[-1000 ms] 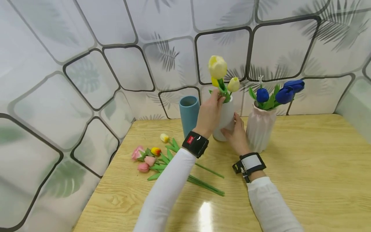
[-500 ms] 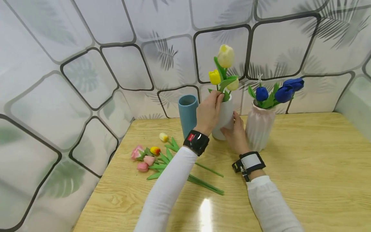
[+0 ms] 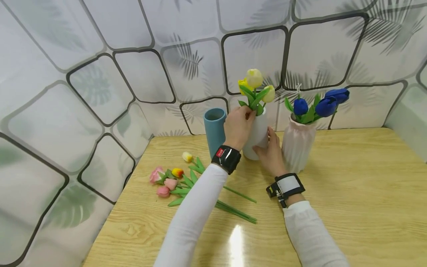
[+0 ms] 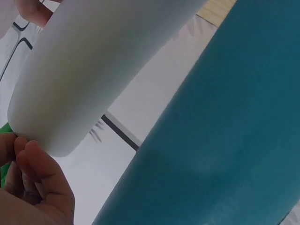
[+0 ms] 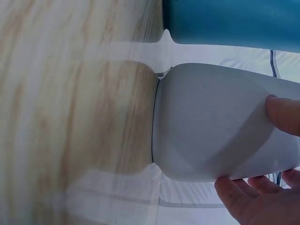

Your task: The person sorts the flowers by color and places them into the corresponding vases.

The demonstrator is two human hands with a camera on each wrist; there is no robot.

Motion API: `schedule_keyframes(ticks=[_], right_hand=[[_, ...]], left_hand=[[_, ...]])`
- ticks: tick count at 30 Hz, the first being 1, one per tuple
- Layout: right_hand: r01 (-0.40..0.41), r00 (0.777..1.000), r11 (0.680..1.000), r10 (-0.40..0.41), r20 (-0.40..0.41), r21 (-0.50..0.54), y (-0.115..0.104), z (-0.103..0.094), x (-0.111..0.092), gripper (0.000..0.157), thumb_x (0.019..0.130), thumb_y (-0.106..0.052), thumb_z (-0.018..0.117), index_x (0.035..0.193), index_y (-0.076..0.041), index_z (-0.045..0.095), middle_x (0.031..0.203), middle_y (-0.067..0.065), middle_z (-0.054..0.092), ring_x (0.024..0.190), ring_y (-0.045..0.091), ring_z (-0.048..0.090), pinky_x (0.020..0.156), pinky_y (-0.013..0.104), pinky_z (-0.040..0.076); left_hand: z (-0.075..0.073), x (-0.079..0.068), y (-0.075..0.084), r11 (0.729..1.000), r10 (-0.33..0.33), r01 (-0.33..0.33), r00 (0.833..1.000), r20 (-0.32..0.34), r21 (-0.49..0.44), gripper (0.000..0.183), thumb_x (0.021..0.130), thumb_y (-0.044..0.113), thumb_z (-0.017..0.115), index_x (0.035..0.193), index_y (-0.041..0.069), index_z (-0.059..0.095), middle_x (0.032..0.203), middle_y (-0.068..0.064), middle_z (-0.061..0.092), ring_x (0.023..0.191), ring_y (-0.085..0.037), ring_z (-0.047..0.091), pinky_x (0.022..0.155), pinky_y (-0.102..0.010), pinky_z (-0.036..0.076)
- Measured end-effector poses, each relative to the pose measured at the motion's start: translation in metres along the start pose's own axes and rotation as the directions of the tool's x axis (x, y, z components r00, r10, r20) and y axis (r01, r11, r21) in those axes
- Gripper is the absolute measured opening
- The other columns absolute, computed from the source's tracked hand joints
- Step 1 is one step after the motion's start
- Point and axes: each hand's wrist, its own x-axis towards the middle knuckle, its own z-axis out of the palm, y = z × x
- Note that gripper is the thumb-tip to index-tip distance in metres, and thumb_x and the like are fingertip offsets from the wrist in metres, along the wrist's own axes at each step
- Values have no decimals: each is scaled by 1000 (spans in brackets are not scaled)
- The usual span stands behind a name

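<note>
Near the wall stands a white vase (image 3: 259, 135) with cream and yellow tulips (image 3: 254, 78) rising from its mouth. My left hand (image 3: 237, 126) is at the rim, its thumb and fingers pinching a tulip low among the green leaves; the stem between them is mostly hidden. In the left wrist view, those curled fingertips (image 4: 41, 164) meet just by the vase's rim. My right hand (image 3: 271, 155) grips the white vase lower down from the right. The right wrist view has its thumb (image 5: 284, 115) on one side of the vase and several fingers on the other.
A blue vase (image 3: 214, 129) stands close left of the white one. To the right is a ribbed pinkish-white vase (image 3: 298, 146) holding blue tulips (image 3: 325, 106). Pink, orange-yellow and cream flowers (image 3: 171, 183) lie on the wooden table (image 3: 360, 193) at left, partly under my left forearm.
The tall cream tulip first rose and turned, then sank lower into the white vase, closer to the other blooms. My left hand came down slightly with it; the right hand kept its hold.
</note>
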Motion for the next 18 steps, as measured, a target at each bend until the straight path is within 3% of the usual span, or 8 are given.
schedule_keyframes(ticks=[6, 13, 18], right_hand=[[-7, 1000, 1000, 7, -6, 4, -1, 0, 0, 85, 87, -14, 68, 150, -6, 12, 146, 24, 26, 128, 43, 34, 100, 58, 34], [3, 1000, 1000, -3, -18, -6, -1, 1, 0, 83, 86, -14, 68, 150, -6, 15, 146, 24, 27, 128, 43, 35, 101, 58, 33], [20, 1000, 1000, -20, -16, -11, 3, 1, 0, 83, 87, -15, 68, 150, -6, 14, 147, 24, 26, 128, 44, 35, 100, 58, 33]], left_hand=[[3, 0, -2, 990, -63, 61, 998, -13, -126, 17, 91, 28, 63, 89, 13, 70, 82, 3, 66, 73, -10, 61, 62, -24, 48], [8, -11, -5, 968, -39, 12, 994, -103, -250, 12, 91, 19, 62, 88, 9, 70, 81, -1, 66, 74, -11, 59, 66, -21, 46], [12, -20, -8, 954, -45, 3, 990, -132, -299, 11, 92, 16, 61, 90, 8, 68, 81, -2, 65, 73, -12, 58, 66, -19, 45]])
